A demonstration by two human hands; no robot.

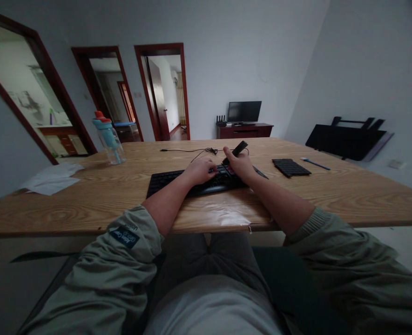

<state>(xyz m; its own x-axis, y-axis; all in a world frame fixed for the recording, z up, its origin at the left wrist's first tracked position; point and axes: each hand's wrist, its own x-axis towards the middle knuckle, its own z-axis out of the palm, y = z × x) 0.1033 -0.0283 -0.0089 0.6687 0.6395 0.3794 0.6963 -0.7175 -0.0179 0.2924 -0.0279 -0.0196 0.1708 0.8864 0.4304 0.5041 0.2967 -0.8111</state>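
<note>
A black keyboard (167, 179) lies on the wooden table in front of me. My left hand (201, 171) rests over its middle, fingers curled down at the keys; whatever the fingertips pinch, if anything, is hidden. Just to the right, above the keyboard's right part, my right hand (239, 164) is closed around a black oblong tool (239, 148). The tool slants up and away, with the thumb laid along its side, and its lower end reaches toward the keys. Its exact kind is too dark to tell.
Right of the keyboard lie a black panel of keys (291, 167) and a thin blue brush (314, 163). A cable (211, 150) runs behind the keyboard. At left stand a clear bottle with a red and blue lid (111, 139) and white papers (54, 177).
</note>
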